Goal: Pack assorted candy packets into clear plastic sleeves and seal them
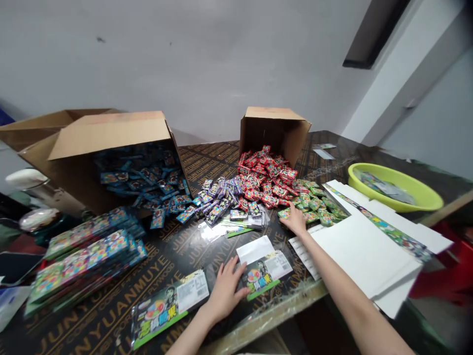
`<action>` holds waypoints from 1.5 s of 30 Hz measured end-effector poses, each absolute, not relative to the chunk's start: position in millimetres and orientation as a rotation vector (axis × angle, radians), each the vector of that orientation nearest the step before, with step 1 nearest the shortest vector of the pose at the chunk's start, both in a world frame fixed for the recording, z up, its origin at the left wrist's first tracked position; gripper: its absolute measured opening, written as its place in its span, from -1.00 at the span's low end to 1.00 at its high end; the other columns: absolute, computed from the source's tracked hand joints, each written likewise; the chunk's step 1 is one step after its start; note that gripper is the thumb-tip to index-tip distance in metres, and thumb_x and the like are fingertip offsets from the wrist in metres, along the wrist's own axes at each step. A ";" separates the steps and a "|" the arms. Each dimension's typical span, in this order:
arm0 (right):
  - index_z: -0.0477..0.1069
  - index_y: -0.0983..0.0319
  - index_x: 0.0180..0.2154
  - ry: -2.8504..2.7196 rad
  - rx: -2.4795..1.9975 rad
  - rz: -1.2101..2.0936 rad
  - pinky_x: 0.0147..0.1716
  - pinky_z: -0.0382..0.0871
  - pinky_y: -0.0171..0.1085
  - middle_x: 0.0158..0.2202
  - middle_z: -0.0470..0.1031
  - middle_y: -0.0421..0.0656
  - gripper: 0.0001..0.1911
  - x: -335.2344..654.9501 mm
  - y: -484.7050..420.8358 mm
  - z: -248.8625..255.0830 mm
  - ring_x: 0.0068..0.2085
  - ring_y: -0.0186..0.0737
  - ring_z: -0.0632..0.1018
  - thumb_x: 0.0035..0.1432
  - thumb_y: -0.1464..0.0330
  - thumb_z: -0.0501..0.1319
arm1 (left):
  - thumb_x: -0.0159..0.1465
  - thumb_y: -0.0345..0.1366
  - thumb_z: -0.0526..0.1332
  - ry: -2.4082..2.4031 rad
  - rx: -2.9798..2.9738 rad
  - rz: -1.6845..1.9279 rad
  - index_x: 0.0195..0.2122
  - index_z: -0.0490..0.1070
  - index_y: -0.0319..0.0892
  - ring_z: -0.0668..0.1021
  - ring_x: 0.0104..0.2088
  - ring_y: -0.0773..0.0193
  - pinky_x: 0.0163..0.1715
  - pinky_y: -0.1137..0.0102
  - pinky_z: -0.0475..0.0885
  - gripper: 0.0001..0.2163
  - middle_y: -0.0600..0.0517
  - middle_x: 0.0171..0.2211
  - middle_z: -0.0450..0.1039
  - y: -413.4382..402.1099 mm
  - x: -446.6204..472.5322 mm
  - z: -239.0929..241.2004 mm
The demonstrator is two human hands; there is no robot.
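Note:
My left hand (224,291) lies flat with fingers spread on the left part of a clear printed bag (268,270) near the table's front edge. My right hand (295,220) reaches forward to the pile of small green packets (314,203), fingers curled over a packet at the pile's near edge. Red packets (264,177) spill from a tipped cardboard box (273,129) just behind. Purple packets (218,195) lie left of the red ones. A second printed bag (168,308) lies to the left of my left hand.
A large tipped box (107,133) spills blue packets (155,185) at the left. Stacks of filled bags (86,256) sit at the near left. White flat cartons (364,246) lie at the right, with a yellow-green basin (397,185) behind them. The table (111,315) is dark printed plywood.

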State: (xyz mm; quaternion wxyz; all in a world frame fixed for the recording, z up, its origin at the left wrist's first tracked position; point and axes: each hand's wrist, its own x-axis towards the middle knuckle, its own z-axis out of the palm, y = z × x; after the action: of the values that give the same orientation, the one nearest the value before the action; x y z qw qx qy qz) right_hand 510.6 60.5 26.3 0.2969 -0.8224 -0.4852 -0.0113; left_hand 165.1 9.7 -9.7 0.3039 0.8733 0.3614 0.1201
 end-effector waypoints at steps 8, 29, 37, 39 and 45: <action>-0.37 0.11 0.22 -1.396 -1.107 0.917 -0.05 0.26 0.01 0.05 0.28 -0.03 -0.25 370.5 0.0 46.9 0.02 -0.07 0.39 0.10 0.13 -0.05 | 0.17 -0.03 0.13 0.800 1.141 0.634 -0.17 0.43 -0.24 0.48 -0.16 0.09 -0.08 0.21 0.31 -0.62 -0.15 -0.19 0.47 7.0 157.8 39.0; 0.11 0.12 0.07 -2.152 -1.330 0.247 0.08 -0.09 0.04 0.00 0.31 -0.07 -0.23 294.6 -8.7 36.5 0.02 0.05 0.31 -0.24 0.23 0.30 | -0.27 -0.04 0.40 1.272 2.287 0.464 0.16 0.08 -0.11 0.18 0.12 -0.12 0.09 0.00 -0.03 -0.06 -0.19 0.12 0.17 12.5 36.9 13.5; 0.05 0.14 0.11 -2.292 -1.224 0.498 0.11 -0.24 0.09 0.05 0.30 -0.05 -0.13 275.7 -7.1 18.6 0.07 0.03 0.29 -0.25 0.20 0.34 | -0.16 -0.32 0.28 1.219 2.361 0.502 0.24 -0.20 -0.16 0.34 -0.01 0.06 0.14 0.09 -0.04 -0.06 -0.09 -0.01 0.29 4.0 16.7 -1.2; 0.07 0.14 0.10 -2.322 -1.114 0.642 0.12 -0.20 0.06 0.07 0.27 -0.05 -0.12 273.8 -3.9 24.6 0.07 0.01 0.30 -0.28 0.20 0.36 | -0.16 -0.33 0.28 1.148 2.343 0.530 0.24 -0.21 -0.13 0.32 0.02 0.05 0.16 0.07 -0.08 -0.06 -0.07 0.01 0.28 0.1 17.4 3.9; -0.12 0.06 0.18 -1.798 -1.027 1.079 0.08 0.05 0.01 0.06 0.30 -0.07 0.05 263.4 10.8 38.2 0.10 -0.03 0.29 -0.29 0.15 0.40 | -0.09 -0.31 0.30 1.270 2.124 0.854 0.19 0.01 -0.09 0.35 -0.04 0.06 0.02 0.15 0.22 -0.21 -0.05 -0.05 0.24 2.4 28.2 16.9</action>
State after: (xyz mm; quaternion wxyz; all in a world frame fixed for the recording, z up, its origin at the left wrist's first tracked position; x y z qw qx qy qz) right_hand 263.4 10.8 38.2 0.3925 -0.4044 -0.7084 0.4250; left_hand 28.2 2.4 16.9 0.2588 0.7838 0.4684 0.3150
